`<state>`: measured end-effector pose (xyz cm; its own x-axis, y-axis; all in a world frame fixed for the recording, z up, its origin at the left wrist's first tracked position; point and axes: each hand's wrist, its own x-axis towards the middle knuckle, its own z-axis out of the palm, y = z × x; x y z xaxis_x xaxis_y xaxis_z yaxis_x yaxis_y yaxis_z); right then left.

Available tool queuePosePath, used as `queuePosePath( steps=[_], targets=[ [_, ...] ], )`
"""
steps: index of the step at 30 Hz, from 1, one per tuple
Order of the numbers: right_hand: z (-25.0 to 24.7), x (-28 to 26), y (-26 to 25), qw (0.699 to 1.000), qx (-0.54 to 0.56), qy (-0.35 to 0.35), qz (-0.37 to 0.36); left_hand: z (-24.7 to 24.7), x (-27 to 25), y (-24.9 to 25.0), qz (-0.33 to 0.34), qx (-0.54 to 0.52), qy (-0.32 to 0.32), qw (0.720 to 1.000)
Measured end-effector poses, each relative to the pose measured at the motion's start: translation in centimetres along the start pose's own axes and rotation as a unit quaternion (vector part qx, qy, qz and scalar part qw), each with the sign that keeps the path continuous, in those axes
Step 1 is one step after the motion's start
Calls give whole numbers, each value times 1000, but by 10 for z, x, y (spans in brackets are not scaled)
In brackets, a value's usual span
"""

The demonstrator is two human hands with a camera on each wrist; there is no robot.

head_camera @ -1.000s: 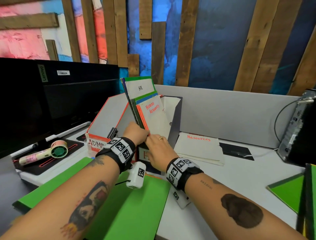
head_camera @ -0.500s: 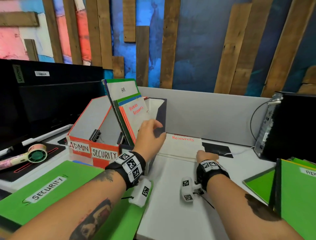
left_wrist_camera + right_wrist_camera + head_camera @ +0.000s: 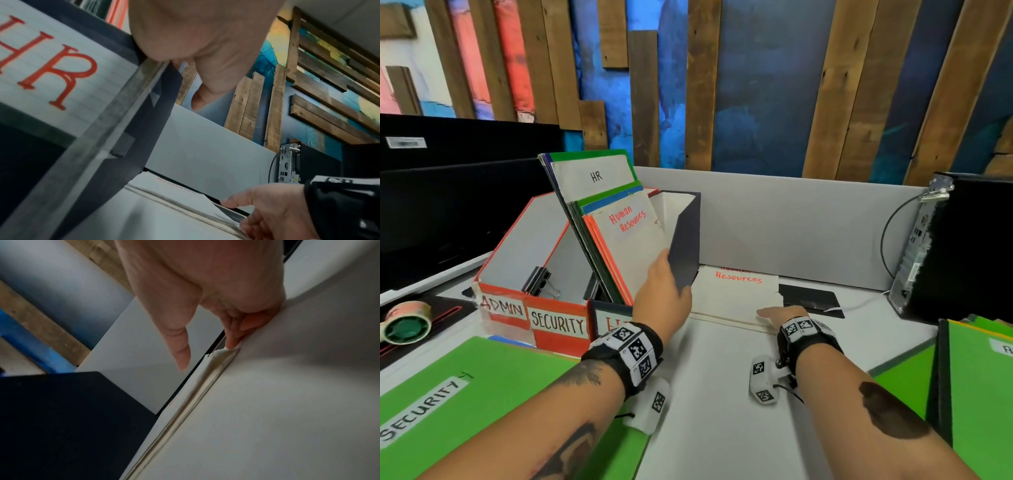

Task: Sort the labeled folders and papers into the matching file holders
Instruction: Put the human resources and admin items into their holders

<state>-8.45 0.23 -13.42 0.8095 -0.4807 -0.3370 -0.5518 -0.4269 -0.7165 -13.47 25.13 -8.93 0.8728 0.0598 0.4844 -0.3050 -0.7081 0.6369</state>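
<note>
Three file holders in a row on the desk, and the dark HR holder is the landmark. To its left stand two orange holders, labelled ADMIN and SECURITY, touching one another, the SECURITY one right against the HR holder. One black binder clip sits on the wall between the orange pair.

Inside the HR holder, folders lean back to the left: one green folder labelled HR at the rear, and in front a white sheet lettered Human Resources in red. The exact count of folders between them can't be made out.

The left hand is on the HR holder's near right corner, thumb hooked over the dark side wall, fingers behind the papers; the grip itself is hidden from the head view.

Just right of the HR holder, one stack of white papers lies flat on the desk, red "Resources" on top. The right hand is at its near right corner, fingertips tucked at the lifted edge, thumb straight above and clear of the sheet.

In front of the HR holder to the left, one green folder marked SECURITY. Well to the right, another green folder with a partly seen label.
</note>
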Motion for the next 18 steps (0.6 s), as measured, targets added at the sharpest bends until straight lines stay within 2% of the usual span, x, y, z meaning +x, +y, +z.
queuePosePath(
  steps=[3, 5, 6, 8, 10, 11, 14, 16, 18],
  targets=[
    [15, 20, -6, 994, -110, 1, -28, 7, 4, -2, -2, 64, 1, 998],
    [31, 52, -5, 982, -187, 20, -32, 12, 5, -4, -1, 72, 15, 997],
    [45, 89, -1, 978, -206, 25, -27, 14, 5, -5, 1, 74, 17, 997],
    [52, 109, -2, 971, -233, 20, -43, 16, 6, -6, 0, 83, 11, 996],
    [43, 78, -6, 964, -258, -12, -56, 17, 7, -7, -2, 93, 3, 996],
    [38, 53, -10, 950, -300, -15, -86, 16, 8, -7, -3, 94, -1, 996],
    [36, 33, -7, 953, -283, -1, -107, 17, 8, -8, -8, 93, -9, 996],
    [30, 18, -7, 972, -210, 27, -100, 17, 9, -9, -9, 86, -10, 996],
    [23, 22, -1, 989, -133, 15, -61, 15, 8, -8, -7, 80, -11, 997]
  ],
)
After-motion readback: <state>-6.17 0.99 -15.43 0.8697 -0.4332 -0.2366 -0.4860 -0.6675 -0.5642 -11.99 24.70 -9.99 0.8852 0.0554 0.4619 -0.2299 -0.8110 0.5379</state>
